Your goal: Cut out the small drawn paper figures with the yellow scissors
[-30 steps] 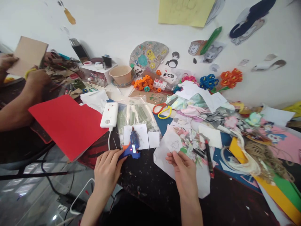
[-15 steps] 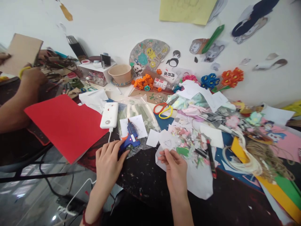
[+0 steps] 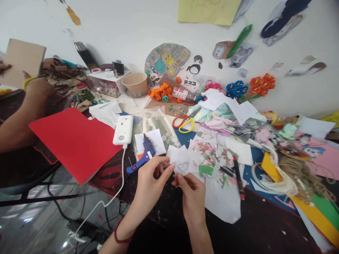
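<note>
My left hand (image 3: 155, 178) hovers over the dark table edge, fingers curved, thumb and index fingertip slightly apart with nothing visible between them. Close beside it, my right hand (image 3: 193, 194) is closed in a pinch; whatever its fingertips hold is too small to make out. A white paper with faint pencil lines (image 3: 182, 157) lies just beyond the fingertips. Left of my left hand rests a blue hot glue gun (image 3: 139, 164), its nozzle over a small white paper (image 3: 156, 139). Under and beside my right hand is a white sheet (image 3: 225, 206) bearing colourful scraps (image 3: 212, 155).
Scissors (image 3: 186, 123) with red and yellow handles lie farther back. A white power bank (image 3: 123, 129) with a cable sits by a red sheet (image 3: 74, 141). A black-and-red pen (image 3: 238, 178) and coiled white cord (image 3: 274, 181) lie right. Another person's arm (image 3: 31, 102) holds cardboard (image 3: 23, 61) at left.
My left hand has left the glue gun and moved right, close to my right hand. My right hand has shifted slightly left and stays pinched. The person at left still holds the cardboard.
</note>
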The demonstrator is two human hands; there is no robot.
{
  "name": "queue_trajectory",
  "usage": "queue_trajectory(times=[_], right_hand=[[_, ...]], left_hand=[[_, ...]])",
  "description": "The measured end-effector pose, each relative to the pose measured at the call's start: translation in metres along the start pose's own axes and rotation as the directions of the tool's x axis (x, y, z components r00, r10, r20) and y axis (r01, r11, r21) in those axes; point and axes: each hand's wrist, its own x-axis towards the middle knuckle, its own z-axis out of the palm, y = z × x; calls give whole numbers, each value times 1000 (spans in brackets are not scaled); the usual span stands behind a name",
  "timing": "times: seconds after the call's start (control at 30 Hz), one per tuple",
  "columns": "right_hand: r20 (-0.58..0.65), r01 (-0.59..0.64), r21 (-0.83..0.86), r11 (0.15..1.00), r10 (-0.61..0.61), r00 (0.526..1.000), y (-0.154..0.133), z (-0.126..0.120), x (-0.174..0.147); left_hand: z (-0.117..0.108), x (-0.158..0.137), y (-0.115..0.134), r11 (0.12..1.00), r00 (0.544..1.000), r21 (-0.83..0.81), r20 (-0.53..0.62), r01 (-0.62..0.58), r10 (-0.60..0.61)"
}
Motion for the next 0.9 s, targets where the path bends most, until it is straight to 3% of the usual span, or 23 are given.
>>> queue_trajectory(times=[0.1,0.2,0.27,0.37,0.4,0.67,0.9], right_hand=[[85,16,-133,991,-4,996,-9,-8,2],[138,113,-384,916,-65,988,-32,-21,13],[127,214,-599,772,-173,977,-50,-27,25],[196,299,-812,502,-248,949,-67,-26,51],[209,307,-822,480,-246,946,-68,-23,60],[254,359,-821,444,-279,926,-51,-4,100],[238,341,-777,529,-255,937,-48,3,108]], left_hand=[[-2,3,-2,996,998,-78,-21,49,-51],[-16,0,-9,994,978,-82,-188,75,-89],[-28,-2,-14,997,949,-45,-306,68,-78],[-42,-6,-20,998,930,-21,-362,58,-61],[-44,-7,-21,998,927,-17,-370,59,-61],[-47,-13,-30,994,947,-9,-305,108,-105],[-49,-17,-33,994,957,0,-268,112,-108]])
